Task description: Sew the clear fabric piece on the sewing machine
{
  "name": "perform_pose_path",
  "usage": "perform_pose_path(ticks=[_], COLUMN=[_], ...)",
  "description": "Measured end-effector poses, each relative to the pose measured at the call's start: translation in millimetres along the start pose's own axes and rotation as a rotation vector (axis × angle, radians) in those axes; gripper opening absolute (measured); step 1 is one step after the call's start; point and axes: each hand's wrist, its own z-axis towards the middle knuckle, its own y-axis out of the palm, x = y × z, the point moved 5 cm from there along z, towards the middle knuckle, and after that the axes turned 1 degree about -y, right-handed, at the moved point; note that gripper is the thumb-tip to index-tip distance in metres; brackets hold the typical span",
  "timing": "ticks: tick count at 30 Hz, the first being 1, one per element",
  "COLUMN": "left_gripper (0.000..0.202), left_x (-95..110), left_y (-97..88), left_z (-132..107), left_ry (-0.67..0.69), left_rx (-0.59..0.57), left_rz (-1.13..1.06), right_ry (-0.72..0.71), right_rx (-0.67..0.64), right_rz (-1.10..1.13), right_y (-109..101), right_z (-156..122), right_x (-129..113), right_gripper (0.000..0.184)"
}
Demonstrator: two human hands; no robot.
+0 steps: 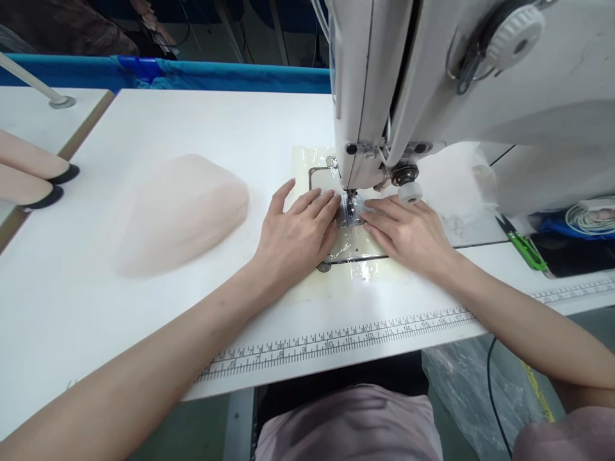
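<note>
My left hand (298, 232) lies flat on the table just left of the presser foot (350, 206) of a white sewing machine (432, 83), fingers stretched toward the needle. My right hand (408, 230) lies flat on the other side, fingertips at the foot. Both press on a small, sheer pale piece of fabric (358, 221) over the needle plate, hard to make out against the taped plate.
A pile of pale pink sheer fabric (180, 211) lies on the white table (144, 128) to the left. Green thread snips (526, 243) sit at the right beside cables. A ruler strip (336, 339) runs along the front edge. Pink forms with black tips (38, 179) lie far left.
</note>
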Motion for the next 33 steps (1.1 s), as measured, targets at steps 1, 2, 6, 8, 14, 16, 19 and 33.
perform_pose_path(ticks=[1,2,6,8,14,16,19,33], left_gripper=[0.036,0.035,0.033,0.021,0.015,0.021,0.029,0.021], left_x=[1,2,13,17,0,-8,-14,-14], left_y=[-1.5,-3.1,-8.4,-13.0,-35.1,-37.6,-37.2,-30.3], left_z=[0,0,-2,-3,-4,-5,-5,-5], left_ry=[0.004,0.013,0.144,0.2,-0.06,-0.175,-0.255,-0.342], left_rx=[0.005,0.013,0.025,-0.006,-0.216,-0.289,-0.319,-0.219], left_rz=[0.005,0.004,-0.125,-0.285,-0.937,-1.131,-1.348,-1.459], right_ry=[0.006,0.019,0.116,0.179,0.488,0.5,0.484,0.522], right_rx=[-0.006,-0.014,-0.089,-0.2,-0.284,-0.324,-0.394,-0.559], right_rz=[0.013,0.039,0.487,0.941,1.665,1.748,1.791,1.819], right_y=[0,0,-11,-16,-15,-10,-5,3], right_z=[0,0,1,2,-2,-2,-3,-9], right_x=[0,1,2,1,11,10,6,0], right_gripper=[0.025,0.025,0.021,0.009,0.018,0.022,0.032,0.051])
